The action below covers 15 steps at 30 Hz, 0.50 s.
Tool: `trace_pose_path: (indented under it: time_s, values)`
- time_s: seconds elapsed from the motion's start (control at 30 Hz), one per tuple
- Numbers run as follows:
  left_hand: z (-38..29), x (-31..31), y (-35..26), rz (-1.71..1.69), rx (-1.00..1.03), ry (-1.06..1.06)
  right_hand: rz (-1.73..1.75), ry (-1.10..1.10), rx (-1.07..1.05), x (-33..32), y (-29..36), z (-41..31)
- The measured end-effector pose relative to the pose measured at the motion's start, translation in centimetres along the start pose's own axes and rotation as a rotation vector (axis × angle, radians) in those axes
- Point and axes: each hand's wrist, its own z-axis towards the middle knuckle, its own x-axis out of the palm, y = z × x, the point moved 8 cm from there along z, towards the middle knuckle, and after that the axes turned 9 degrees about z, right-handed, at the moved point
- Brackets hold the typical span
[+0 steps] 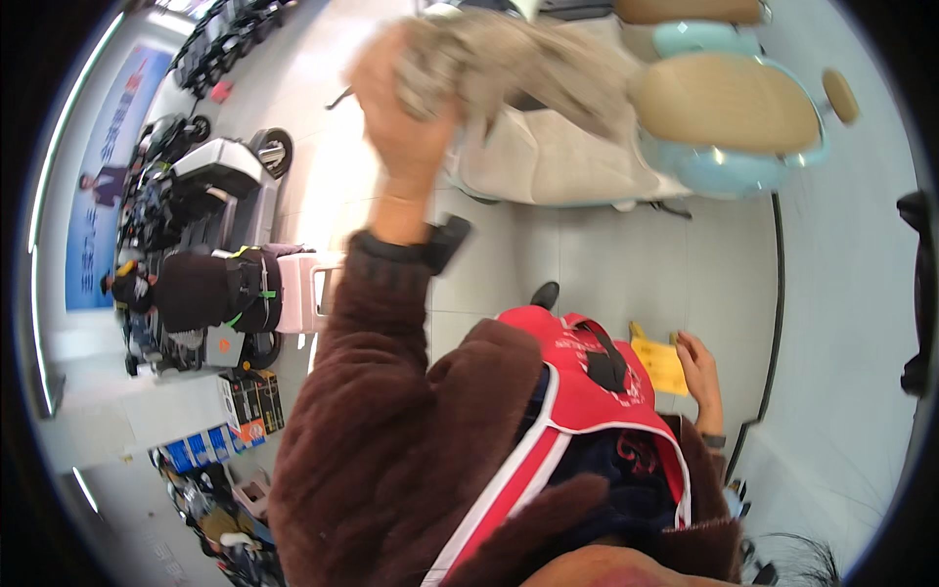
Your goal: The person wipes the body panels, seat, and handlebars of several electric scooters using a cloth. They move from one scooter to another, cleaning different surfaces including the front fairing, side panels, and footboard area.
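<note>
My left hand, blurred, is raised at the top and grips a crumpled grey-brown cloth. The cloth trails to the right over the beige footboard of a light-blue scooter; whether it touches the scooter cannot be told. The scooter's tan seat lies to the right of the cloth. My right hand hangs low at the right, fingers slightly bent, with no held thing visible. It overlaps the edge of a yellow board-like object; contact is unclear. A red apron covers my front.
A person in dark clothes is at the left beside a pink case. Rows of scooters and boxes stand beyond. A pale wall runs along the right, and a second tan seat shows at the top.
</note>
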Motion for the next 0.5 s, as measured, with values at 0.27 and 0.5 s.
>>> trace_pose_path:
  time_s: [0.27,0.5]
  values:
    - [0.8,8.4,9.6,0.543,-0.134,0.894,-0.01,0.069,-0.027,0.5,-6.3,-1.7]
    - [1.8,10.1,15.4,0.288,-0.378,1.055,-0.016,-0.051,0.062,0.8,-8.9,-6.3]
